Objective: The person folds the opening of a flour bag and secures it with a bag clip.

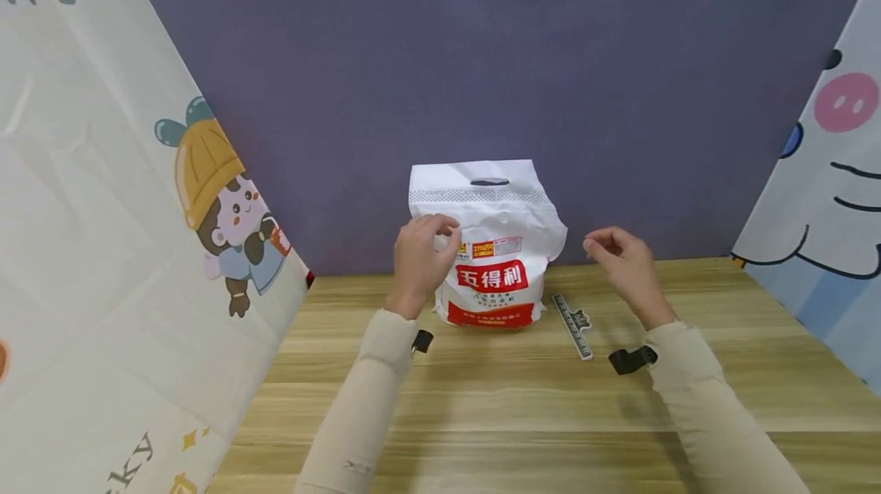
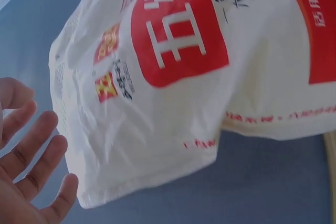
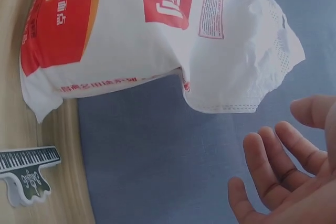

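Note:
A white flour bag point(image 1: 492, 249) with red printing stands upright on the table against the back wall. Its flat top edge has a cut-out handle slot. My left hand point(image 1: 424, 255) hovers in front of the bag's left side, fingers loosely bent with nothing in them. In the left wrist view those fingers point(image 2: 39, 156) are spread close to the bag's upper edge. To the right of the bag my right hand point(image 1: 628, 268) is raised in the air, relaxed and holding nothing. Between that hand and the bag lies a clip point(image 1: 573, 327) with a piano-key pattern; its "Music" lettering shows in the right wrist view.
The wood-grain table point(image 1: 495, 417) runs up to a dark blue-grey back wall point(image 1: 482, 58). White cartoon-printed sheets flank it, the left sheet point(image 1: 103, 211) and the right sheet point(image 1: 826, 249).

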Motion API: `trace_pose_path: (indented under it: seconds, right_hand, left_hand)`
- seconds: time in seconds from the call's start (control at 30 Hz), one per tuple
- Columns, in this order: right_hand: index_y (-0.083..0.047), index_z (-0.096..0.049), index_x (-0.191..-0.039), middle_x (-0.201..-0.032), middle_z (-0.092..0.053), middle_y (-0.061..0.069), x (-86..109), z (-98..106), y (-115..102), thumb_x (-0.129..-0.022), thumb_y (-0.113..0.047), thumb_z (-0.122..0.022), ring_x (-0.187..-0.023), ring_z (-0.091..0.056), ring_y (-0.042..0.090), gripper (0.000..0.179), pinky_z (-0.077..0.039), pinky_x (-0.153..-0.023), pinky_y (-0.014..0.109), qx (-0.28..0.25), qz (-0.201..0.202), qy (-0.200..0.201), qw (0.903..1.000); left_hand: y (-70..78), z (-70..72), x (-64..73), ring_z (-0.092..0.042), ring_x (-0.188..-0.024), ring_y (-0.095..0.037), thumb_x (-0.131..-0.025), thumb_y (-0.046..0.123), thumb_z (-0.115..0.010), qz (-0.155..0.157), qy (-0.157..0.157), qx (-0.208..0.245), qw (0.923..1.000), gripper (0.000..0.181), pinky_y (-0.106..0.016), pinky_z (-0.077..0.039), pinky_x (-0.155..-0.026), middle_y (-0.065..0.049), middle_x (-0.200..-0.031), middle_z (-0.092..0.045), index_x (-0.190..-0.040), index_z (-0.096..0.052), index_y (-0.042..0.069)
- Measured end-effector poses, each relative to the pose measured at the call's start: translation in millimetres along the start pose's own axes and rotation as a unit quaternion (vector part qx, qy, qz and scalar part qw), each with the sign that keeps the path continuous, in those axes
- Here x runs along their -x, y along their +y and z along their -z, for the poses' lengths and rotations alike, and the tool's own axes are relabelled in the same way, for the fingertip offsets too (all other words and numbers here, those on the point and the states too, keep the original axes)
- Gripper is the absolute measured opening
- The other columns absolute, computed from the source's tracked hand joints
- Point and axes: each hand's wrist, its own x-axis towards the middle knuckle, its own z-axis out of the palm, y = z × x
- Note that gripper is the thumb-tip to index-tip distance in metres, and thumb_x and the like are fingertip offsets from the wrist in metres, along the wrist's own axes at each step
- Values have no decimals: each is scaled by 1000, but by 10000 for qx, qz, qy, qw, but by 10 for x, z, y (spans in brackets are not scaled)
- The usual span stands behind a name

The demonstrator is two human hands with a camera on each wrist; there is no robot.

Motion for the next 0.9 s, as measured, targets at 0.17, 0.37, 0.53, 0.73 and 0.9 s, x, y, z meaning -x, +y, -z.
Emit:
trace_pose_path:
  seconds: [0.17,0.37,0.53,0.73,0.9]
  right_hand:
    - [-4,-68,-117,-90,-68,-12,6,-38,-2,-102,-34,-63,-80,-63,-2,34,-47,-67,20,-285,-141,18,9995]
    - [0,-66,-117,-83,-63,-20,-3,-74,-2,-102,-30,-64,-79,-61,-2,33,-46,-69,17,-620,-215,58,9978]
    - [1,-64,-121,-90,-65,-13,-26,-105,5,-103,-33,-61,-80,-62,-2,39,-47,-71,18,-690,-301,-152,9970]
    - [2,-61,-124,-101,-64,-2,-61,-109,-9,-104,-34,-59,-82,-64,-2,42,-52,-75,15,-783,-507,-392,9949]
    - [5,-59,-125,-97,-62,-8,-99,-126,-22,-104,-32,-59,-84,-66,1,42,-55,-77,12,-1029,-509,-458,9923]
  left_hand:
    - [99,-78,-78,-65,-81,-21,-95,23,-67,-117,-41,33,9999,12,-41,-53,-79,-2,-83,-74,-93,-75,14]
    - [184,-183,-171,-63,-78,-18,-96,26,-66,-181,-223,-71,9996,15,-38,-52,-78,1,-80,-75,-91,-75,15]
    - [219,-250,-233,-64,-77,-17,-95,26,-65,-540,-526,-463,9961,14,-37,-51,-75,3,-80,-75,-91,-75,17]
    - [243,-283,-309,-62,-75,-15,-95,26,-64,-970,-800,-972,9873,12,-33,-49,-70,5,-79,-73,-92,-74,19]
    - [292,-281,-397,-61,-76,-14,-98,26,-62,-1159,-1003,-1045,9826,14,-32,-48,-70,5,-80,-72,-95,-73,19]
